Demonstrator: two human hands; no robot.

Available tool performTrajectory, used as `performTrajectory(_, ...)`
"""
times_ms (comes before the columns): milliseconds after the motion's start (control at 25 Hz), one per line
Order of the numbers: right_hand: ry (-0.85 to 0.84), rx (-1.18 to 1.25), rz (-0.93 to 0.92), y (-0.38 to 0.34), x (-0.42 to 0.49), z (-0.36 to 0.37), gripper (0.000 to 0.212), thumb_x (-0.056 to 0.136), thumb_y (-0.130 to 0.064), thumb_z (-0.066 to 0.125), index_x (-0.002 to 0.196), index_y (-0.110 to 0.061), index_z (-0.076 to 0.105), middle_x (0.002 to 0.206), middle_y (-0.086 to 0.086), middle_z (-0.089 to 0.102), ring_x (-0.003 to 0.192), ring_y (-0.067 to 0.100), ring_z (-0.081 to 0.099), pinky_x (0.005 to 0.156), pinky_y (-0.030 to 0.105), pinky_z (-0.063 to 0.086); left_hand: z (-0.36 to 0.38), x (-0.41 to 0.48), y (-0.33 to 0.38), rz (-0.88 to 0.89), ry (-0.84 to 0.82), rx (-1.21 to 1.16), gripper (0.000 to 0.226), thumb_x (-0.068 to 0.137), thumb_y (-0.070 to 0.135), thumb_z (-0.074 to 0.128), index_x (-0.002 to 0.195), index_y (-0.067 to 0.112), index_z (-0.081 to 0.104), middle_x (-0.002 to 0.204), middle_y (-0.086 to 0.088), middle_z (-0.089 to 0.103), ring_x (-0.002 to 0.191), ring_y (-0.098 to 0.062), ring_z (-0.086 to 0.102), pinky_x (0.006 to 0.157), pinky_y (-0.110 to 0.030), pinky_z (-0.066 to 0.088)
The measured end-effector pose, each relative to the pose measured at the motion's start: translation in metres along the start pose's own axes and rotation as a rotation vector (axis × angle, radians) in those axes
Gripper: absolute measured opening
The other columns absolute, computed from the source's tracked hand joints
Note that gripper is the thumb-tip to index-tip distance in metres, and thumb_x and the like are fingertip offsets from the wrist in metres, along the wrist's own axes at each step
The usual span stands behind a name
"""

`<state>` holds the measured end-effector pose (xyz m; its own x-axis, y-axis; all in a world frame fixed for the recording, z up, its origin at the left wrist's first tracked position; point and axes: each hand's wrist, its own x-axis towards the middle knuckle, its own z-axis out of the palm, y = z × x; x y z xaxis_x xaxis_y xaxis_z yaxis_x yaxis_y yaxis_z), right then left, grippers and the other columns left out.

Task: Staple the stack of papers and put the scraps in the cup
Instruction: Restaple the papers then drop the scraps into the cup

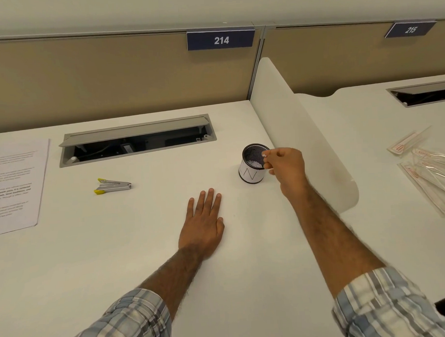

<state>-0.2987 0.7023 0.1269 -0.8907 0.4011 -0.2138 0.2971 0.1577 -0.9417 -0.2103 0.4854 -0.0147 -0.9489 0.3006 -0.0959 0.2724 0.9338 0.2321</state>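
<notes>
Scrap (pixel 264 155), small, white, pinched in our right hand (pixel 287 166) fingertips just over rim of cup (pixel 253 168), right of centre near divider (pixel 303 140). Left hand (pixel 203 224) flat on desk (pixel 143 246), holding nothing. Stapler (pixel 113 185), paper stack (pixel 12 185) well left. Risk: off-centre release drops scrap outside; knuckles nudge cup over.

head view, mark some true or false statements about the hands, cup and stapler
1. The right hand pinches a small white scrap at the rim of the black mesh cup with a white label. True.
2. The left hand holds the silver stapler with yellow ends. False: it rests flat on the white desk, apart from the stapler.
3. The printed paper stack lies left of the stapler. True.
4. The cup lies on its side. False: it stands upright.
</notes>
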Motion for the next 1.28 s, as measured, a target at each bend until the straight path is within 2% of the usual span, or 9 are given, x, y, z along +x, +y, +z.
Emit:
performTrajectory(120, 0.049, -0.583, -0.252, 0.002, 0.022, 0.006, 0.027, 0.089, -0.002, 0.055, 0.099, -0.011, 0.079, 0.100, 0.010, 0.077, 0.090, 0.027, 0.070, 0.078, 0.032, 0.055, 0.001, 0.000, 0.000, -0.002, 0.005, 0.008, 0.067, 0.107, 0.038, 0.019, 0.167, 0.021, -0.007, 0.175, -0.002, -0.014, 0.161, -0.022, -0.014, 0.131, -0.048, -0.007)
performTrajectory(280, 0.044, -1.009, -0.422, 0.010, 0.035, 0.007, 0.032, 0.092, -0.004, 0.052, 0.108, -0.018, 0.076, 0.105, 0.007, 0.076, 0.090, 0.031, 0.068, 0.072, 0.031, 0.049, 0.002, 0.000, -0.001, 0.002, 0.007, 0.007, 0.067, 0.107, 0.038, 0.019, 0.167, 0.022, -0.007, 0.175, -0.002, -0.014, 0.162, -0.022, -0.013, 0.131, -0.048, -0.006)
performTrajectory(480, 0.078, -1.020, -0.525, 0.007, 0.035, 0.004, 0.008, 0.094, -0.013, 0.062, 0.089, -0.013, 0.068, 0.092, 0.009, 0.071, 0.082, 0.032, 0.063, 0.067, 0.038, 0.049, 0.002, 0.000, -0.001, 0.003, 0.010, 0.005, 0.068, 0.107, 0.038, 0.021, 0.167, 0.021, -0.006, 0.175, -0.002, -0.012, 0.162, -0.022, -0.012, 0.131, -0.048, -0.006)
performTrajectory(560, 0.123, -0.945, -0.578, 0.004, 0.031, 0.003, 0.014, 0.094, -0.018, 0.065, 0.082, -0.012, 0.059, 0.087, 0.008, 0.065, 0.081, 0.031, 0.059, 0.068, 0.042, 0.049, 0.002, 0.000, -0.001, 0.005, 0.013, 0.011, 0.068, 0.107, 0.037, 0.020, 0.167, 0.021, -0.006, 0.175, -0.002, -0.013, 0.162, -0.022, -0.013, 0.131, -0.048, -0.006)
performTrajectory(760, 0.299, -0.532, -0.683, 0.037, -0.018, -0.008, 0.019, 0.097, -0.014, 0.049, 0.105, -0.011, 0.066, 0.100, 0.007, 0.064, 0.093, 0.029, 0.057, 0.080, 0.039, 0.047, 0.003, 0.001, -0.001, 0.000, 0.012, 0.006, 0.068, 0.106, 0.037, 0.020, 0.167, 0.022, -0.006, 0.175, -0.001, -0.013, 0.162, -0.022, -0.013, 0.131, -0.047, -0.007)
performTrajectory(880, 0.116, -0.827, -0.586, 0.108, -0.079, -0.004, 0.045, 0.099, -0.033, 0.039, 0.132, -0.013, 0.062, 0.126, 0.014, 0.062, 0.116, 0.037, 0.056, 0.092, 0.046, 0.046, 0.004, 0.001, -0.001, 0.003, 0.017, -0.001, 0.068, 0.105, 0.037, 0.022, 0.167, 0.021, -0.002, 0.176, -0.002, -0.008, 0.162, -0.023, -0.009, 0.131, -0.048, -0.004)
performTrajectory(1000, -0.128, -1.200, -0.519, 0.163, -0.125, 0.007, 0.062, 0.100, -0.055, 0.028, 0.152, -0.024, 0.040, 0.160, 0.016, 0.033, 0.149, 0.038, 0.028, 0.111, 0.056, 0.035, 0.004, 0.002, -0.002, 0.005, 0.009, 0.013, 0.068, 0.106, 0.038, 0.020, 0.167, 0.022, -0.004, 0.175, -0.002, -0.012, 0.162, -0.022, -0.012, 0.131, -0.048, -0.006)
performTrajectory(1120, -0.186, -1.280, -0.508, 0.178, -0.134, 0.017, 0.069, 0.100, -0.064, 0.021, 0.159, -0.029, 0.019, 0.168, 0.013, 0.009, 0.155, 0.035, 0.005, 0.119, 0.063, 0.016, 0.006, 0.001, -0.003, -0.001, -0.008, 0.028, 0.067, 0.106, 0.042, 0.013, 0.166, 0.022, -0.010, 0.174, -0.001, -0.017, 0.161, -0.022, -0.016, 0.131, -0.048, -0.007)
performTrajectory(1280, -0.173, -1.329, -0.478, 0.170, -0.123, 0.027, 0.071, 0.100, -0.066, 0.023, 0.160, -0.030, 0.011, 0.169, 0.012, 0.000, 0.155, 0.037, -0.002, 0.118, 0.067, 0.011, 0.005, 0.001, -0.002, -0.008, -0.025, 0.041, 0.071, 0.100, 0.048, -0.003, 0.165, 0.023, -0.014, 0.173, 0.000, -0.023, 0.160, -0.022, -0.019, 0.131, -0.048, -0.007)
